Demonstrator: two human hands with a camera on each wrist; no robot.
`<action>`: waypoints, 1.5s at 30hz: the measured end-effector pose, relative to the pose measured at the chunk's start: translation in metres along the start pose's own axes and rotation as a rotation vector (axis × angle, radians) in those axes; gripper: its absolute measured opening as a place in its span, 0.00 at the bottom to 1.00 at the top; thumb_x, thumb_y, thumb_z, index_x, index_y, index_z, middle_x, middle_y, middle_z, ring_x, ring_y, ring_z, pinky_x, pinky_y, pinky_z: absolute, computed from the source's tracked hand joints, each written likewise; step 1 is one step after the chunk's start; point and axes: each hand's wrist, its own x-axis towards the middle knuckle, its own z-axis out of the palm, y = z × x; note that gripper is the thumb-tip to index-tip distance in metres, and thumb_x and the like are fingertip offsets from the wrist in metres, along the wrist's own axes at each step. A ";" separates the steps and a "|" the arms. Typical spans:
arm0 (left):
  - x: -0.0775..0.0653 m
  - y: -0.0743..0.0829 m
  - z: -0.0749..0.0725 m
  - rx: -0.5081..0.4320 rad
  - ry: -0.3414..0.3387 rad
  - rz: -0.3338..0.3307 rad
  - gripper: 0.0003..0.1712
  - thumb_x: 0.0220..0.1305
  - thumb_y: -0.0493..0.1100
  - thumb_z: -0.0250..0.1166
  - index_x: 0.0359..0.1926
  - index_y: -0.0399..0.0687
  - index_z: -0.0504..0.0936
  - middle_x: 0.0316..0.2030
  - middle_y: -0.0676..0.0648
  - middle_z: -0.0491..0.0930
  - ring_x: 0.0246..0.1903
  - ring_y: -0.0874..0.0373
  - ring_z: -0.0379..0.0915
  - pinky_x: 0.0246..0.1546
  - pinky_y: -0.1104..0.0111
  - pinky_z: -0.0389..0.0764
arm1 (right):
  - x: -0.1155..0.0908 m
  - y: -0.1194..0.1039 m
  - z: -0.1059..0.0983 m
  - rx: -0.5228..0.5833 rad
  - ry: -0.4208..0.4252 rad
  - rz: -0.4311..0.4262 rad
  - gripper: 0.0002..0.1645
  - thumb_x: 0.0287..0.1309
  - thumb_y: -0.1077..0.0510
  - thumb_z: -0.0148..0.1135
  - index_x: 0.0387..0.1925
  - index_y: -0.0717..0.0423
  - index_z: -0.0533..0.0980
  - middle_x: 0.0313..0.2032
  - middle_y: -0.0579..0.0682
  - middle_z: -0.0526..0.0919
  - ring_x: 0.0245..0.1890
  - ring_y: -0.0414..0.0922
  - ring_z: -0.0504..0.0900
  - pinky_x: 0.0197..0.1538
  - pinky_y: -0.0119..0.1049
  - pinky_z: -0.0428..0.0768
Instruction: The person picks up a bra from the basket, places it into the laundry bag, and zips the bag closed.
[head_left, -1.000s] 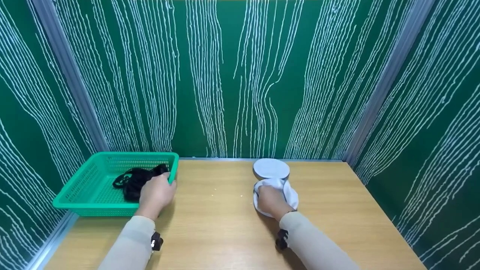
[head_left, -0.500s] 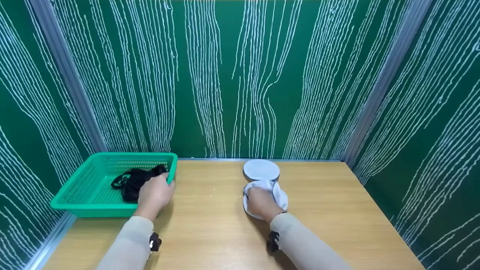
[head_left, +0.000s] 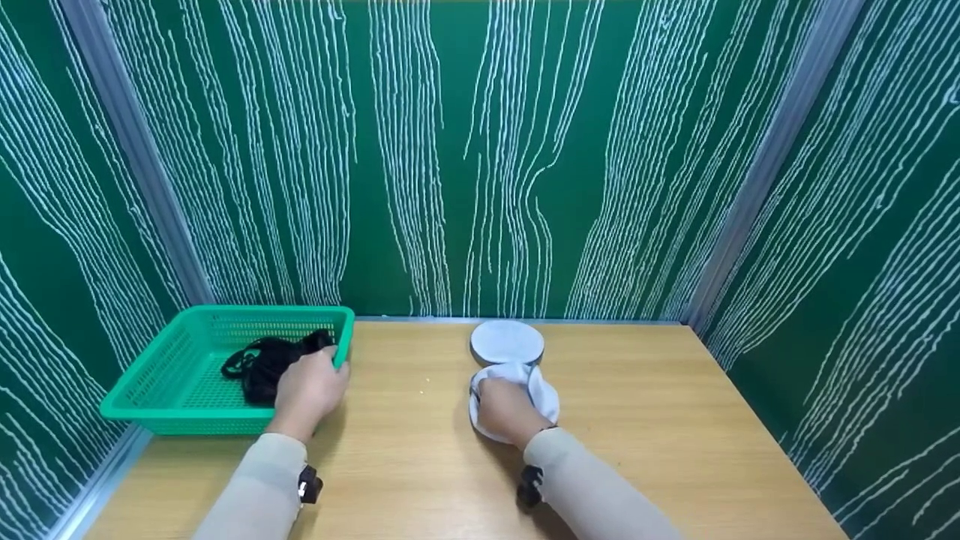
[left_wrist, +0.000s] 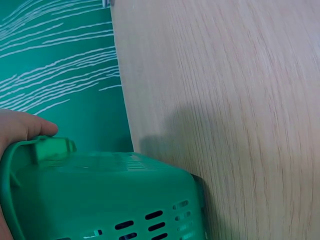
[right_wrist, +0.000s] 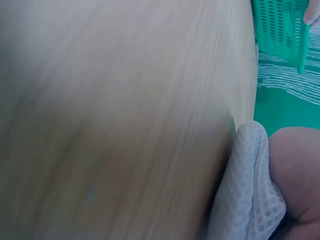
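My left hand (head_left: pixel 311 386) grips the right rim of a green plastic basket (head_left: pixel 161 337) with slotted walls, standing at the table's far left. In the left wrist view, the thumb lies over the basket's rim (left_wrist: pixel 55 146). My right hand (head_left: pixel 506 409) holds a white slipper (head_left: pixel 508 343) near the middle of the table's back half. One rounded end of the slipper points to the back wall; the fingers are hidden in the folds of the other end. Seen from the right wrist, its fabric (right_wrist: pixel 240 195) is soft and mesh-textured, close beside the tabletop.
A dark soft bundle (head_left: pixel 266 367) with thin loops lies in the basket. Green walls (head_left: pixel 480 225) with wavy white lines rise behind and on both sides of the wooden table (head_left: pixel 645 405). Tiny pale specks (head_left: pixel 425 385) dot the tabletop.
My right hand has moved left with the white slipper, towards the basket. The left hand keeps its grip on the basket rim and has hardly moved.
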 end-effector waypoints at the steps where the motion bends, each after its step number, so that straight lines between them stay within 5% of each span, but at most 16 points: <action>1: 0.000 0.000 0.000 -0.002 0.000 -0.001 0.36 0.88 0.55 0.56 0.85 0.43 0.70 0.70 0.31 0.84 0.47 0.41 0.82 0.60 0.37 0.84 | 0.000 -0.002 0.001 -0.004 0.002 -0.006 0.07 0.81 0.57 0.64 0.51 0.53 0.85 0.38 0.48 0.85 0.39 0.46 0.85 0.56 0.46 0.90; 8: -0.002 0.000 0.000 0.003 0.015 0.014 0.35 0.88 0.54 0.57 0.85 0.42 0.71 0.70 0.30 0.84 0.49 0.40 0.85 0.60 0.35 0.85 | 0.000 -0.016 0.009 -0.065 0.061 -0.112 0.02 0.74 0.60 0.68 0.41 0.55 0.84 0.34 0.49 0.85 0.34 0.47 0.83 0.49 0.48 0.91; 12: -0.003 -0.001 0.001 0.008 0.032 0.025 0.35 0.87 0.54 0.58 0.83 0.40 0.73 0.69 0.29 0.84 0.51 0.38 0.87 0.61 0.34 0.85 | -0.002 -0.024 0.013 -0.116 0.125 -0.184 0.07 0.73 0.60 0.67 0.34 0.54 0.81 0.29 0.50 0.84 0.30 0.46 0.80 0.42 0.49 0.90; 20: -0.002 0.000 0.001 -0.002 0.015 0.024 0.35 0.88 0.54 0.58 0.84 0.41 0.71 0.73 0.30 0.81 0.60 0.33 0.86 0.66 0.32 0.83 | -0.009 -0.037 0.016 -0.019 0.026 -0.095 0.02 0.75 0.60 0.69 0.45 0.52 0.84 0.35 0.45 0.83 0.35 0.44 0.81 0.45 0.42 0.88; 35: -0.001 0.000 0.002 -0.006 0.010 0.012 0.35 0.88 0.54 0.58 0.85 0.43 0.70 0.75 0.31 0.80 0.62 0.34 0.85 0.69 0.31 0.81 | -0.016 -0.048 0.018 -0.080 0.110 -0.224 0.07 0.63 0.63 0.70 0.33 0.52 0.78 0.28 0.48 0.79 0.29 0.46 0.76 0.36 0.44 0.83; 45: -0.002 -0.001 0.002 -0.008 0.036 0.025 0.34 0.87 0.52 0.59 0.84 0.41 0.73 0.73 0.30 0.82 0.62 0.32 0.86 0.67 0.32 0.82 | -0.015 -0.051 0.022 -0.075 0.146 -0.242 0.14 0.80 0.57 0.62 0.32 0.52 0.78 0.28 0.48 0.83 0.29 0.44 0.79 0.41 0.49 0.90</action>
